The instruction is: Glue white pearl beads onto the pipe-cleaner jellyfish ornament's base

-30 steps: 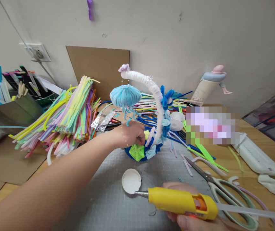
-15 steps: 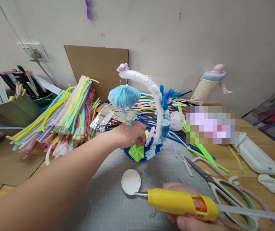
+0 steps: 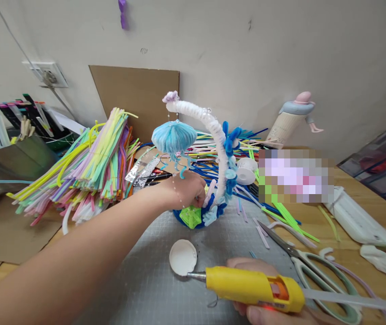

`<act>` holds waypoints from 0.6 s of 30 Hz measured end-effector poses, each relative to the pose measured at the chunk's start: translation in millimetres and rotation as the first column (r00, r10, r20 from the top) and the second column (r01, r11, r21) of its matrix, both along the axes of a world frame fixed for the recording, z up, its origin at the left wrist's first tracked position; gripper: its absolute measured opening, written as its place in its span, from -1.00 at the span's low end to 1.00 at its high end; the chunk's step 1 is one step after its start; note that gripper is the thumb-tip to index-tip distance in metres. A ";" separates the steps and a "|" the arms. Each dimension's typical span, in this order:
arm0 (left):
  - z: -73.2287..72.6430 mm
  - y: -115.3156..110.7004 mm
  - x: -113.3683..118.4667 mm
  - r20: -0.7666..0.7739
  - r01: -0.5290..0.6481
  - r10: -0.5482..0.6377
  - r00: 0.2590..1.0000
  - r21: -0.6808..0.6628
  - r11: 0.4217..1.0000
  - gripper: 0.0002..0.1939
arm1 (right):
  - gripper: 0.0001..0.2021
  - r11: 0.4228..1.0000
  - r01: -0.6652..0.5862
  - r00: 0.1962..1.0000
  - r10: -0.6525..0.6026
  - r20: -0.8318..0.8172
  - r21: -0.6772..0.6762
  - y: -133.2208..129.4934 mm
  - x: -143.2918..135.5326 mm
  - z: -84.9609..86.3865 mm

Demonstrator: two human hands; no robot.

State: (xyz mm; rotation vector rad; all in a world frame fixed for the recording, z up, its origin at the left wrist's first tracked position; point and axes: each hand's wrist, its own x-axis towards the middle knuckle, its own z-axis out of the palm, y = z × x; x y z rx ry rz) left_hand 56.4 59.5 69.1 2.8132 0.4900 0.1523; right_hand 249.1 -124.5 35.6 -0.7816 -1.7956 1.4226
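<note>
A grey wall [image 3: 230,49] rose behind a wooden table, where a grey cutting mat [image 3: 139,275] lay under the work. On the mat stood a craft piece: a white fuzzy arch [image 3: 220,149] curving up from a blue base [image 3: 198,225], with a light-blue jellyfish [image 3: 174,136] hanging from its upper end.

The left hand [image 3: 188,189] reached in below the jellyfish, left of the arch's foot and over the base, just behind a bright green piece [image 3: 190,217]. Its fingers were bent and close together; whether they pinched anything could not be told.

The right hand [image 3: 259,313] was closed around a yellow glue gun [image 3: 240,285], nearer the camera than the craft piece and well apart from it. The metal nozzle met the rim of a small white dish [image 3: 183,257]. Scissors [image 3: 310,273] lay right of the gun, and a bundle of pastel pipe cleaners [image 3: 103,155] lay beyond the left forearm.
</note>
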 end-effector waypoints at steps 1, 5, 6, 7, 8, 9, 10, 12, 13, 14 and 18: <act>0.1 0.1 0.4 -0.005 0.003 -0.003 1.000 0.002 1.000 -0.87 | -0.66 1.000 -0.004 1.000 0.004 0.003 -0.003 -0.3 -0.4 0.0; 2.0 -0.5 2.3 -0.029 0.008 -0.008 1.000 0.000 1.000 -0.88 | -0.57 0.999 0.051 0.999 -0.051 0.002 0.000 -3.1 -2.2 0.3; 3.0 -1.0 2.4 -0.034 0.003 -0.003 0.999 -0.004 1.000 -0.88 | -0.56 0.998 0.061 0.998 -0.061 0.008 0.004 -3.5 -2.5 0.6; 4.1 -1.6 2.3 -0.040 -0.004 0.004 0.999 -0.009 1.000 -0.89 | -0.55 0.998 0.070 0.997 -0.070 0.014 0.008 -3.6 -2.5 0.8; 5.5 -2.3 1.8 -0.044 -0.016 0.015 0.999 -0.014 1.000 -0.89 | -0.55 0.997 0.078 0.997 -0.078 0.018 0.007 -3.4 -2.4 0.8; 7.0 -3.0 1.0 -0.047 -0.031 0.030 0.998 -0.019 0.999 -0.89 | -0.56 0.998 0.070 0.997 -0.070 0.018 0.003 -2.9 -2.1 0.4; 8.5 -3.8 -0.2 -0.047 -0.052 0.051 0.998 -0.022 0.998 -0.89 | -0.57 0.998 0.065 0.998 -0.065 0.015 -0.006 -2.2 -1.7 -0.4; 10.7 -5.5 -3.4 -0.039 -0.108 0.107 0.993 -0.021 0.994 -0.90 | -0.60 0.999 0.043 0.999 -0.042 0.004 -0.014 -1.1 -1.0 -2.7; 11.0 -6.5 -5.2 -0.034 -0.139 0.138 0.990 -0.018 0.990 -0.90 | -0.61 0.999 0.033 0.999 -0.033 0.001 -0.009 -1.0 -0.8 -4.0; 10.8 -7.5 -6.9 -0.028 -0.166 0.165 0.986 -0.015 0.986 -0.91 | -0.63 1.000 0.024 1.000 -0.024 0.003 -0.003 -1.2 -0.6 -5.0; 5.9 -12.0 -11.1 -0.032 -0.221 0.221 0.975 -0.014 0.975 -0.94 | -0.58 0.997 0.078 0.997 -0.078 0.011 0.021 -4.3 -0.2 -4.5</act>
